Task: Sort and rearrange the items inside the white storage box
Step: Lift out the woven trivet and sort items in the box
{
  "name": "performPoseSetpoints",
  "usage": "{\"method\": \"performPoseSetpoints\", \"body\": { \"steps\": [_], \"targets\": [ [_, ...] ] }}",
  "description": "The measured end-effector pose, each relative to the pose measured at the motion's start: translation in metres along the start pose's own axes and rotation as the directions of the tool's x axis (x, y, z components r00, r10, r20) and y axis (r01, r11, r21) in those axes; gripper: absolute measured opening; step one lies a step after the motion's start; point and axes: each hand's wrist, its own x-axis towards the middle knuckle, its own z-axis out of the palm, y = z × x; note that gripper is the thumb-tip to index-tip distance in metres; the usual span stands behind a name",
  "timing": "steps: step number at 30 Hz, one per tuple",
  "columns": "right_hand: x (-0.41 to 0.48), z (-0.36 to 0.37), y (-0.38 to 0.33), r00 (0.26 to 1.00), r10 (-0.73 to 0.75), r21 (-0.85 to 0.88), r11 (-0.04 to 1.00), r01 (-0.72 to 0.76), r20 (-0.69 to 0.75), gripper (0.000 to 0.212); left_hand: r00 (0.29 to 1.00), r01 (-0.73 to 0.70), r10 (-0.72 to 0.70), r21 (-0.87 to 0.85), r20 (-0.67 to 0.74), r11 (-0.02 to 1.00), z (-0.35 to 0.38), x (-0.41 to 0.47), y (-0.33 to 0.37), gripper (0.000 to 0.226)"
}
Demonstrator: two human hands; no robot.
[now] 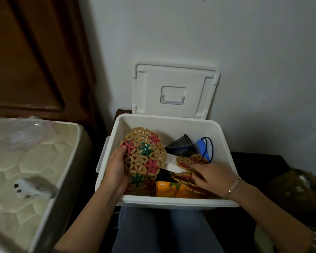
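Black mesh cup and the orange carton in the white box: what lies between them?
In the head view, between the black mesh cup and the orange carton lie a white card and a dark item beneath it.

Box [224, 143]: plain white, lid [173, 88] the same, with a clear handle. Large mat [144, 156]: tan petal-shaped pieces set in a flower pattern, with pink-red and green flowers scattered among them. Small mat [188, 160]: same tan flower pattern with red. Mesh cup [181, 147]: black. Gadget [202, 147]: blue, with a dark cord. Carton [167, 189]: orange, with a fruit picture. Paper slip [171, 162]: white. Mattress [31, 161]: cream, quilted in hexagons. Wall [244, 52]: pale grey-white. Door [26, 52]: dark brown wood. Trousers [162, 232]: blue-grey. Bracelet [234, 184]: metallic, pale gold.
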Motion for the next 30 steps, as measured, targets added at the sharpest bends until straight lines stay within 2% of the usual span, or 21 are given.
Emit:
{"method": "performPoseSetpoints", "body": {
  "steps": [7, 9, 11, 15, 18, 20, 23, 25, 27, 29, 30],
  "targets": [
    [-0.006, 0.007, -0.01, 0.995, 0.095, -0.109, 0.99, -0.092, 0.015, 0.032, 0.995, 0.047, -0.052, -0.071, -0.083, 0.996, -0.005, 0.002, -0.002, 0.027],
    [-0.003, 0.002, -0.015, 0.991, 0.124, -0.188, 0.973, -0.131, -0.046, 0.023, 0.994, 0.058, -0.066, -0.083, -0.093, 0.995, -0.007, 0.002, -0.001, 0.028],
    [-0.003, -0.008, -0.014, 0.969, 0.166, -0.233, 0.95, -0.206, -0.181, 0.012, 0.993, 0.072, -0.082, -0.1, -0.09, 0.992, -0.008, 0.002, 0.0, 0.032],
    [-0.018, -0.022, 0.009, 0.901, 0.346, 0.033, 0.936, -0.35, -0.263, 0.028, 0.993, 0.084, -0.092, -0.105, -0.074, 0.991, -0.006, 0.0, 0.001, 0.034],
    [-0.03, -0.043, 0.022, 0.837, 0.43, 0.312, 0.89, -0.332, -0.337, 0.024, 0.994, 0.087, -0.092, -0.085, -0.057, 0.993, -0.006, -0.002, 0.002, 0.036],
    [-0.035, -0.058, 0.029, 0.808, 0.485, 0.461, 0.832, -0.308, -0.336, 0.02, 0.993, 0.1, -0.104, -0.079, -0.05, 0.992, -0.005, -0.002, 0.002, 0.037],
    [-0.044, -0.08, 0.032, 0.76, 0.556, 0.637, 0.729, -0.252, -0.336, 0.018, 0.993, 0.112, -0.115, -0.076, -0.036, 0.991, -0.003, -0.003, 0.002, 0.037],
    [-0.045, -0.09, 0.026, 0.74, 0.596, 0.785, 0.6, -0.155, -0.31, 0.024, 0.993, 0.117, -0.118, -0.067, -0.011, 0.991, -0.003, -0.005, 0.003, 0.035],
    [-0.04, -0.095, 0.016, 0.753, 0.615, 0.921, 0.388, -0.032, -0.233, 0.026, 0.992, 0.126, -0.125, -0.052, 0.031, 0.991, -0.003, -0.005, 0.003, 0.034],
    [-0.028, -0.094, 0.002, 0.815, 0.565, 0.99, 0.124, 0.067, -0.126, 0.023, 0.985, 0.15, -0.145, -0.054, 0.09, 0.987, -0.005, -0.004, 0.004, 0.033],
    [-0.019, -0.091, -0.007, 0.848, 0.524, 0.997, 0.029, 0.074, -0.078, 0.025, 0.979, 0.174, -0.166, -0.066, 0.119, 0.982, -0.006, -0.004, 0.004, 0.034]
  ]
}}
